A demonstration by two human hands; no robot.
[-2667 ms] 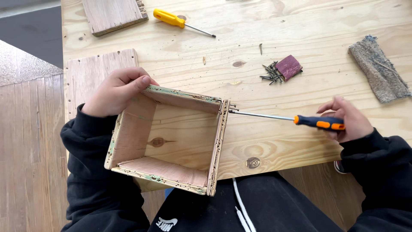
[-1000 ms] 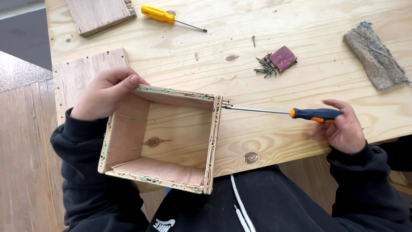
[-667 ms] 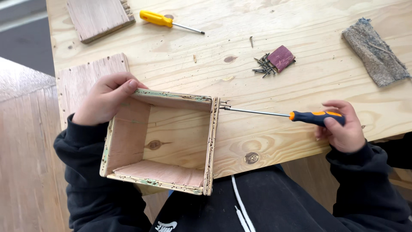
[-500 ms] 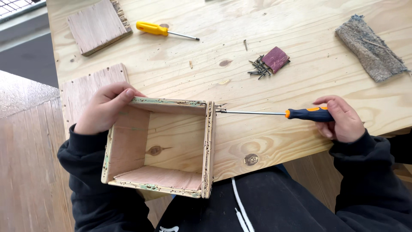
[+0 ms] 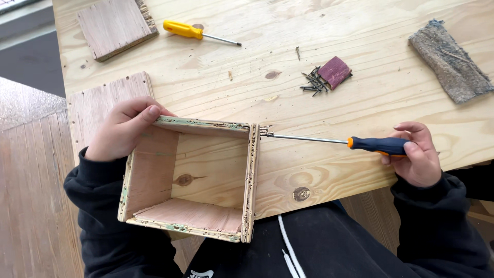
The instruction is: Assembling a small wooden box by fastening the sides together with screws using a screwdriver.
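An open plywood box (image 5: 206,175) rests half on the table edge, half over my lap, its opening facing up at me. My left hand (image 5: 123,128) grips the box's upper left corner, fingers curled over the rim. My right hand (image 5: 414,154) is closed on the dark blue and orange handle of a long screwdriver (image 5: 329,140). The shaft lies level, and its tip meets a screw at the box's upper right corner (image 5: 263,133).
On the pale wooden table (image 5: 360,92) lie a yellow screwdriver (image 5: 198,33), a pile of dark screws (image 5: 314,82) beside a small maroon block (image 5: 334,71), a lone screw (image 5: 297,52), a grey rough pad (image 5: 450,59) and two loose plywood panels (image 5: 116,25), (image 5: 95,108).
The view has drifted a little, so everything sits slightly lower and to the right in the frame. Both hands keep their grips, and the screwdriver tip stays at the box corner.
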